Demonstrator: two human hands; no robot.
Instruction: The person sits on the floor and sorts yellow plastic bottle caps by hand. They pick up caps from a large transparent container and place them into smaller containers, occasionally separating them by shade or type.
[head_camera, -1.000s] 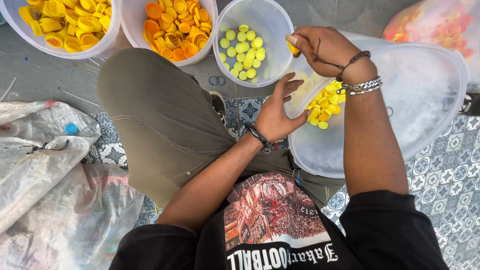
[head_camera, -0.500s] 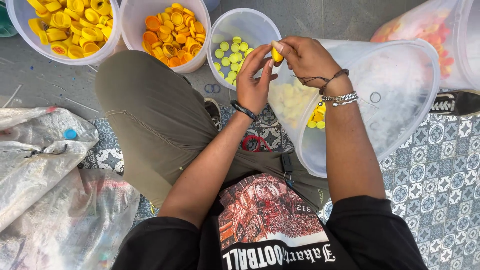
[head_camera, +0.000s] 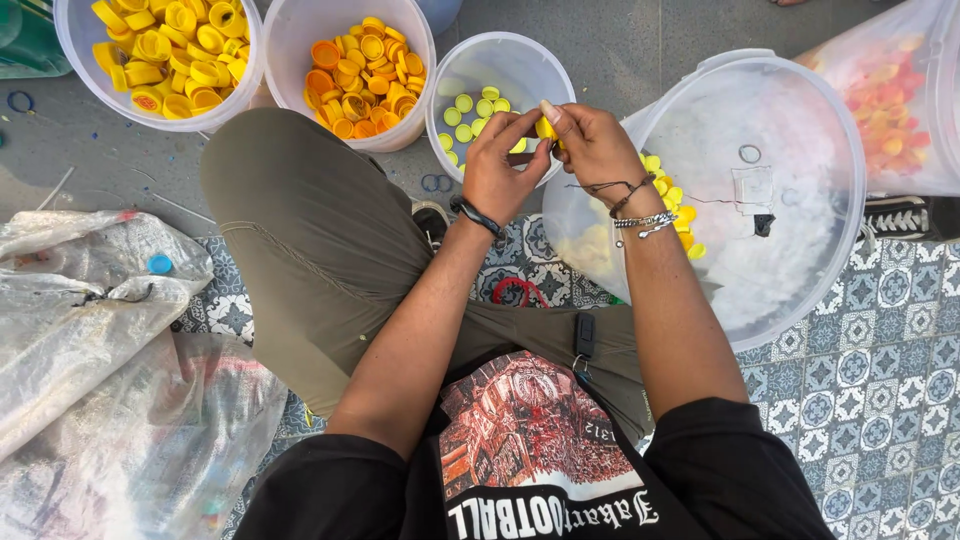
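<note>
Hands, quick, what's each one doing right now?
Left hand: fingers pinched on the yellow cap.
Right hand: closed on the same yellow cap, over the large clear bucket.

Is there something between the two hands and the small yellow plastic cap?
Nothing visible. The left hand and the right hand both pinch the small yellow plastic cap directly with their fingers, above the pale green caps bucket.

tubs (head_camera: 345, 30) crowd ahead, raised knee (head_camera: 300, 220) blocks left
</note>
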